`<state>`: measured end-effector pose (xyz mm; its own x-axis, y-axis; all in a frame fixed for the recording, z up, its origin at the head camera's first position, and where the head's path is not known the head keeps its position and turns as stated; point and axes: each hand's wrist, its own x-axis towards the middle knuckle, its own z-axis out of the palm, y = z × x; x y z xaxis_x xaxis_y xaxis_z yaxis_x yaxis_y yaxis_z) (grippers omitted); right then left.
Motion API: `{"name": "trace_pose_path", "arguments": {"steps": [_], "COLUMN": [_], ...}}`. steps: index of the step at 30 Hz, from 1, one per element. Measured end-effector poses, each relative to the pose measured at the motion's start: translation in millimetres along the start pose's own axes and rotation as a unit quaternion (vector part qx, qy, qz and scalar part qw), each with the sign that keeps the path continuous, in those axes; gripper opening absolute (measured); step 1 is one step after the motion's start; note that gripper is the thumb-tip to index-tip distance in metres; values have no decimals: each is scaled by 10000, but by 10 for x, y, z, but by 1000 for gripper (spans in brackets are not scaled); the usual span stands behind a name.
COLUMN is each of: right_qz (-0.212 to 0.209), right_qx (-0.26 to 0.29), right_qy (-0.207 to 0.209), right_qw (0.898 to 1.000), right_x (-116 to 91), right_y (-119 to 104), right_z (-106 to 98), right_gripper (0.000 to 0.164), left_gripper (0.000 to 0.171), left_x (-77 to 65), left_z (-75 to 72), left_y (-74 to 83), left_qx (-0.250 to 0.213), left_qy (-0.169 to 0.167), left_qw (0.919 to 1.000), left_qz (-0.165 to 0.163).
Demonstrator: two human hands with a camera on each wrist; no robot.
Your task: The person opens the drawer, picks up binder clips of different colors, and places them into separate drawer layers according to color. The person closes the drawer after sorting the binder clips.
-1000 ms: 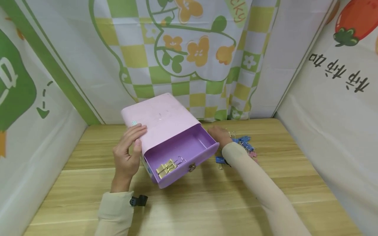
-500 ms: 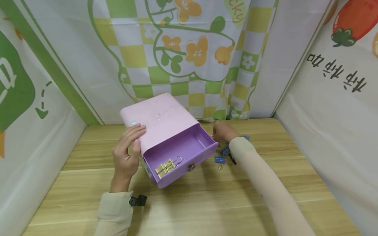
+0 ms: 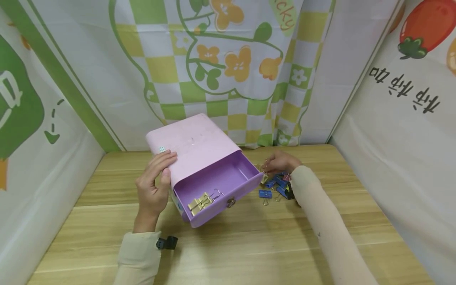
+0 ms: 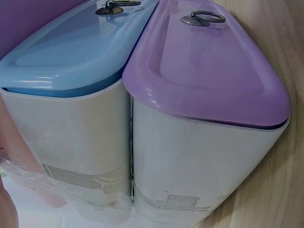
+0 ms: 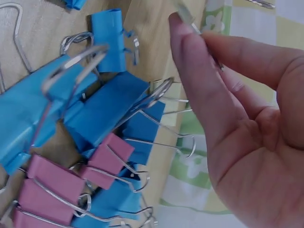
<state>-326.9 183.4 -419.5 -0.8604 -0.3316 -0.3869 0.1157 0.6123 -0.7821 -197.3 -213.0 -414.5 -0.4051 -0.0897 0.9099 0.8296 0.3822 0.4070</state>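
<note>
My left hand (image 3: 154, 182) rests on the near left side of a pink drawer box (image 3: 194, 146), fingers laid along its top edge. The purple top drawer (image 3: 217, 178) is pulled out. A gold binder clip (image 3: 200, 203) lies in its front left corner. Right of the drawer, my right hand (image 3: 281, 162) pinches a gold binder clip (image 3: 264, 178) between thumb and fingers. Only a blurred bit of that clip shows in the right wrist view. Beneath this hand is a pile of blue binder clips (image 5: 107, 111) and pink binder clips (image 5: 50, 190).
One blue binder clip (image 3: 265, 193) lies apart, nearer the drawer. Lower on the box, a blue drawer (image 4: 80, 47) and a purple drawer (image 4: 204, 61), both with ring pulls, are closed. A patterned curtain (image 3: 221, 107) hangs behind the wooden table (image 3: 228, 253).
My right hand has moved right from beside the drawer, and a gold binder clip now shows below its fingers. The left hand and the box have stayed in place.
</note>
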Motion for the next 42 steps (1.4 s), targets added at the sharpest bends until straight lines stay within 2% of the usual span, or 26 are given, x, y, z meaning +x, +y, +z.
{"name": "trace_pose_path", "arguments": {"steps": [4, 8, 17, 21, 31, 34, 39, 42], "right_qz": [148, 230, -143, -236, -319, -421, -610, -748], "right_qx": [1010, 1779, 3031, 3271, 3236, 3207, 3372, 3446], "right_qy": [-60, -80, -111, -86, 94, -9, -181, -286], "right_qw": [9948, 9838, 9528, 9447, 9456, 9462, 9393, 9353], "right_x": [19, 40, 12, -62, -323, -401, -541, -622], "right_y": [59, 80, -14, -112, -507, -596, -720, -793], "right_z": [-3, 1, -47, -117, -233, -229, -213, -199], "right_gripper": [34, 42, 50, 52, 53, 52, 49, 40], "left_gripper": [32, 32, 32, 32, 32, 32, 32, 32], "left_x": [0, 2, -3, -2, 8, 8, 6, 5], "left_z": [-1, 0, 0, -3, -4, -1, 8, 6], "left_y": [-1, 0, 1, -4, -8, -4, 4, 4], "left_qx": [15, 5, 6, -9, -30, -15, -8, -6], "left_qy": [-5, 2, 6, -33, 54, 63, 71, 71], "left_qw": [10000, 10000, 10000, 10000, 10000, 10000, 10000, 10000], "left_qz": [-10, -14, -13, -30, -12, -14, -20, -15]}}
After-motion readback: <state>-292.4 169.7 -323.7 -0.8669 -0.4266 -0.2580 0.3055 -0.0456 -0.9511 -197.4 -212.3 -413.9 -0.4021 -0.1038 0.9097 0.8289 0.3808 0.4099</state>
